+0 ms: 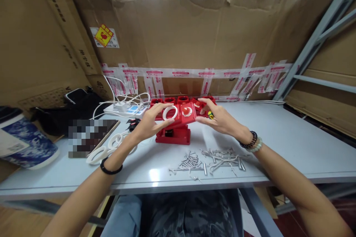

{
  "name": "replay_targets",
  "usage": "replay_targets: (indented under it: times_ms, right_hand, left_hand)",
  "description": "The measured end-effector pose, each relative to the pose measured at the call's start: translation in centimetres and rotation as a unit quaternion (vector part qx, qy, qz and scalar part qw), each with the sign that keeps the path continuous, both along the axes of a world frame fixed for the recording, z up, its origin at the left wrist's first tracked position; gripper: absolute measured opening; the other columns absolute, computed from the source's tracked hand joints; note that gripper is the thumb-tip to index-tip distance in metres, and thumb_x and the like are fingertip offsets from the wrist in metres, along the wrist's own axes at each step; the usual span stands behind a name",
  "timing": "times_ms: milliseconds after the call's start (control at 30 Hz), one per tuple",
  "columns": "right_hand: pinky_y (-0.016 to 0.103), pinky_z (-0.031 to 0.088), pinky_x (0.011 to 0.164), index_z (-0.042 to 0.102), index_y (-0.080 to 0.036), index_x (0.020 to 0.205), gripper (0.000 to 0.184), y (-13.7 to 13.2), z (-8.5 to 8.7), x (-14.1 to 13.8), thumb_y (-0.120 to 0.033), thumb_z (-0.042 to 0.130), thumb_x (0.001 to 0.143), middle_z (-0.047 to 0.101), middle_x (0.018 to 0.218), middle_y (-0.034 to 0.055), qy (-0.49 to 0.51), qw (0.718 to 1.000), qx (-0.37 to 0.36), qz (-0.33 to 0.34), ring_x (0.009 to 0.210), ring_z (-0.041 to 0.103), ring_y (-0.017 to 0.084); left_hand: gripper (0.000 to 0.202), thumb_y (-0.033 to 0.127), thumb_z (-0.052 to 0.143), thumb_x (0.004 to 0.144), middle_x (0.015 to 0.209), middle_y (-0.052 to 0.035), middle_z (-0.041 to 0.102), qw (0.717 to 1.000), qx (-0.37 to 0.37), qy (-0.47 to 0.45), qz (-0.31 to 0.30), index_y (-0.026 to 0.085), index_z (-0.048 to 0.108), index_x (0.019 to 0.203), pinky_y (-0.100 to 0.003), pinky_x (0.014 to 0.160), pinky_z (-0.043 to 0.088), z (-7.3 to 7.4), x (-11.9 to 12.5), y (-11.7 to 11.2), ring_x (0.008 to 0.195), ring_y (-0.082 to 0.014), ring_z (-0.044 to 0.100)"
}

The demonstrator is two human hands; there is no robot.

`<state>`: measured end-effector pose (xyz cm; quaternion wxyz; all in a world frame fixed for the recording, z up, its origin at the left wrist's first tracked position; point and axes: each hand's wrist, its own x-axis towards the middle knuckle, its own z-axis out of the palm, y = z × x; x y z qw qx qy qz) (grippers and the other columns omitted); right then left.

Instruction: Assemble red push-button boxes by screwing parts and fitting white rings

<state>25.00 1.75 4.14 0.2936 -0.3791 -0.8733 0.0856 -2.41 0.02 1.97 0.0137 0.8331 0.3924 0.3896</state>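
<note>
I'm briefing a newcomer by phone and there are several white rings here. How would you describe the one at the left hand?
On the grey table, find the red block behind the pile of screws. The white ring sits on its top, held by the left hand; the other rings lie loose on the table, further left.

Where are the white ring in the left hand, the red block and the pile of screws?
white ring (171, 107): head view, on its top rim.
red block (174, 136): head view, on the front face of its base.
pile of screws (217, 157): head view, on the middle of the heap.
</note>
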Motion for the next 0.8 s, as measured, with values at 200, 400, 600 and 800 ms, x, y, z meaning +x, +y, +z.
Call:
replay_targets:
  times_ms: [200, 400, 600, 800]
  right_hand:
    - [0.035, 0.043, 0.065, 0.047, -0.015, 0.120, 0.044, 1.4, -2.4, 0.3, -0.048, 0.037, 0.092, 0.068, 0.080, 0.0099, -0.193, 0.980, -0.046, -0.015, 0.072, 0.062, 0.024]
    - [0.034, 0.045, 0.069, 0.050, -0.017, 0.116, 0.032, 0.7, -4.0, -0.2, -0.026, 0.045, 0.086, 0.069, 0.096, 0.0135, -0.228, 0.972, -0.065, 0.012, 0.082, 0.064, 0.025]
    - [0.036, 0.048, 0.074, 0.051, -0.018, 0.114, 0.032, 1.2, -3.1, -0.2, -0.036, 0.043, 0.089, 0.067, 0.103, 0.0122, -0.140, 0.987, -0.065, 0.037, 0.085, 0.062, 0.023]
    - [0.035, 0.053, 0.067, 0.053, -0.017, 0.114, 0.061, 0.6, -0.7, -1.1, -0.058, 0.014, 0.093, 0.067, 0.095, 0.0117, 0.191, 0.904, -0.367, 0.110, 0.080, 0.064, 0.020]
  left_hand:
    - [0.044, 0.046, 0.053, 0.087, 0.121, -0.0097, 0.061, 0.997, -0.002, -0.051, 0.063, 0.017, 0.053, 0.121, -0.036, 0.093, 0.046, -0.2, -0.7, 0.4, 0.107, -0.0248, 0.058]
    - [0.043, 0.046, 0.053, 0.087, 0.121, -0.0092, 0.061, 0.998, -0.001, -0.027, 0.049, 0.019, 0.053, 0.120, -0.038, 0.095, 0.045, -0.7, -0.2, 0.5, 0.109, -0.0255, 0.057]
    - [0.041, 0.041, 0.055, 0.089, 0.123, -0.0111, 0.059, 1.000, -0.003, -0.027, 0.015, 0.019, 0.050, 0.123, -0.041, 0.097, 0.044, -1.1, 0.9, 0.2, 0.113, -0.0258, 0.056]
    - [0.051, 0.040, 0.053, 0.091, 0.128, -0.0150, 0.053, 0.990, 0.116, -0.013, -0.076, 0.020, 0.037, 0.135, -0.044, 0.102, 0.042, -0.7, 3.4, -0.7, 0.122, -0.0274, 0.049]
